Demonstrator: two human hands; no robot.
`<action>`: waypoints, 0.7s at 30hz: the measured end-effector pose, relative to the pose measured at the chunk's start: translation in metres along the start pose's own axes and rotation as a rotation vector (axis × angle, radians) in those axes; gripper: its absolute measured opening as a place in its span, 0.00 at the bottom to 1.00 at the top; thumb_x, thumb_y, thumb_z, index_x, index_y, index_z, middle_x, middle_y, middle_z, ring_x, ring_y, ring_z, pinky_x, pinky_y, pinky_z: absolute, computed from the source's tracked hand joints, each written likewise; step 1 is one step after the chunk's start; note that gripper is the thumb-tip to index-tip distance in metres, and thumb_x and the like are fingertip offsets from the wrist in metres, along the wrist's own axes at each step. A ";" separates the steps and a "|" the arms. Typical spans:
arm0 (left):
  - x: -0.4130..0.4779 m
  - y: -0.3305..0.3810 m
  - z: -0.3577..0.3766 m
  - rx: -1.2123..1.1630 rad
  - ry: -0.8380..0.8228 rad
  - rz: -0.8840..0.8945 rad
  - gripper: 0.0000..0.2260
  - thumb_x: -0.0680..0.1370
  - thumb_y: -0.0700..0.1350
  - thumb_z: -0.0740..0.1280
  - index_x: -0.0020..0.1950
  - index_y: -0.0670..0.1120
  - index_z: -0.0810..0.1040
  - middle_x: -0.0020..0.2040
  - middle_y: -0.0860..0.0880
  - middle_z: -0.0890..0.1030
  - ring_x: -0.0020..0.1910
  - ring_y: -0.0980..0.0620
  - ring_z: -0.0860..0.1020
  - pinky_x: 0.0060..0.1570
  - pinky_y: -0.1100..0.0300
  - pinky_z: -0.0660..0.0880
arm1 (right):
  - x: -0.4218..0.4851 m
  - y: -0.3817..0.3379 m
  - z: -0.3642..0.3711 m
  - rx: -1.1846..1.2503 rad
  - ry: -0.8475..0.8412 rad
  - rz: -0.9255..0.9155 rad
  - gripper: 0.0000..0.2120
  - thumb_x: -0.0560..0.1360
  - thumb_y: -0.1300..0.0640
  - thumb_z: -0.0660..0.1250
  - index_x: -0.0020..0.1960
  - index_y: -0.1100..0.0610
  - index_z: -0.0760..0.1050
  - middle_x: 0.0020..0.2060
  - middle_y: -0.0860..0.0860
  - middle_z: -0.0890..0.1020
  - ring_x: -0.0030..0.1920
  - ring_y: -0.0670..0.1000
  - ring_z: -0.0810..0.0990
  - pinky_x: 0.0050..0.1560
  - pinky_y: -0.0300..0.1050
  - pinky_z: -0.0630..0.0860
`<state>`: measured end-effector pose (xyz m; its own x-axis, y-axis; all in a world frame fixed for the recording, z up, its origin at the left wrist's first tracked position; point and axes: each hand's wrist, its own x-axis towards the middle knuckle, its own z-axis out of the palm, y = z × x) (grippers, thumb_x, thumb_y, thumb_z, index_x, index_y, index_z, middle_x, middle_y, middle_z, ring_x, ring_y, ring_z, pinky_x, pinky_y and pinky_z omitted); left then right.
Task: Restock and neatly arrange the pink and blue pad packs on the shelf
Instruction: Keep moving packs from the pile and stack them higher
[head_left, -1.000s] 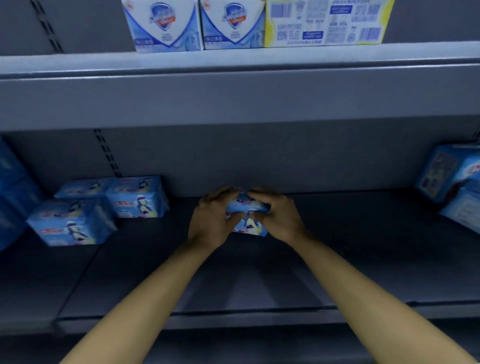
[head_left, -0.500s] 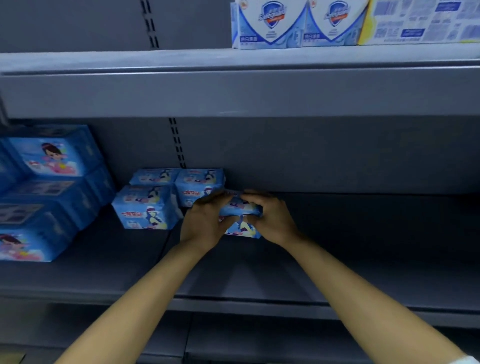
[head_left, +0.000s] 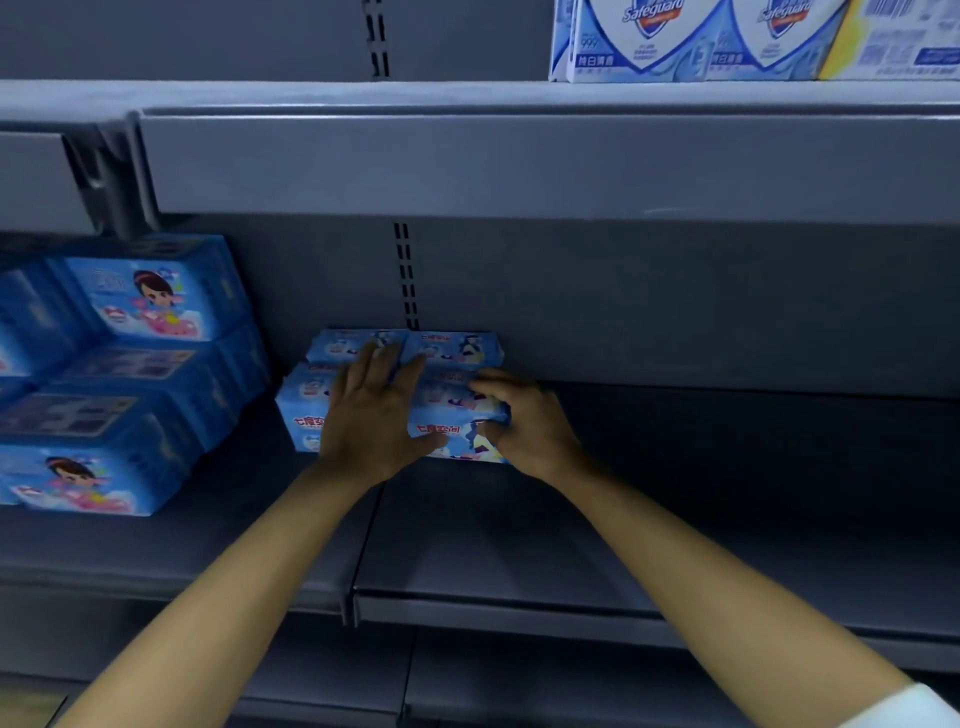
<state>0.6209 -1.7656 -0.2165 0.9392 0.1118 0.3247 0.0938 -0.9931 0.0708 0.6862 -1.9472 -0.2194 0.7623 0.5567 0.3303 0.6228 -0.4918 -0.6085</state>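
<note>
Centre of frame, middle shelf (head_left: 571, 545): four light-blue pad packs sit as a two-by-two block against the back panel.

Front pack (head_left: 460, 413), right side of the block: it lies on the shelf, printed face forward, touching the neighbouring pack (head_left: 304, 410) on its left. The back packs (head_left: 452, 345) stand directly behind, side by side.

Left hand (head_left: 371, 415): fingers straight and spread, palm down across the seam between the two front packs, fingertips reaching the back row, thumb stretched over the front pack's face.

Right hand (head_left: 524, 426): fingers curled over the front pack's right end, thumb tucked at its front face, gripping it.

Left of frame: large blue boxes (head_left: 150, 291) stacked on the adjoining shelf section, near the block but apart from it.

Upper right: soap cartons (head_left: 675, 41) on the shelf above.

Lower right corner: white sleeve (head_left: 904, 706) edge on the right arm.
</note>
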 end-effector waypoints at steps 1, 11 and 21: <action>0.002 -0.008 -0.001 0.011 -0.031 -0.041 0.45 0.69 0.66 0.69 0.79 0.50 0.53 0.79 0.47 0.50 0.77 0.42 0.44 0.74 0.42 0.46 | 0.002 0.001 0.001 -0.007 -0.007 0.011 0.22 0.72 0.67 0.69 0.66 0.61 0.74 0.67 0.51 0.74 0.66 0.49 0.71 0.61 0.25 0.58; 0.006 -0.029 0.007 -0.037 -0.141 -0.019 0.42 0.71 0.64 0.67 0.78 0.59 0.46 0.79 0.52 0.50 0.78 0.45 0.47 0.69 0.31 0.44 | 0.014 0.000 0.017 -0.011 -0.012 0.001 0.24 0.72 0.66 0.69 0.67 0.60 0.72 0.69 0.52 0.71 0.70 0.50 0.67 0.68 0.30 0.58; 0.009 -0.036 0.006 0.011 -0.230 0.008 0.43 0.74 0.55 0.70 0.79 0.53 0.45 0.79 0.53 0.47 0.77 0.46 0.45 0.70 0.32 0.47 | 0.016 -0.010 0.035 -0.292 -0.071 -0.096 0.38 0.72 0.55 0.73 0.75 0.60 0.57 0.74 0.56 0.59 0.75 0.56 0.52 0.73 0.46 0.51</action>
<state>0.6276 -1.7288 -0.2222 0.9903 0.0939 0.1021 0.0883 -0.9944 0.0579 0.6861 -1.9099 -0.2338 0.6898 0.6499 0.3190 0.7234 -0.6004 -0.3409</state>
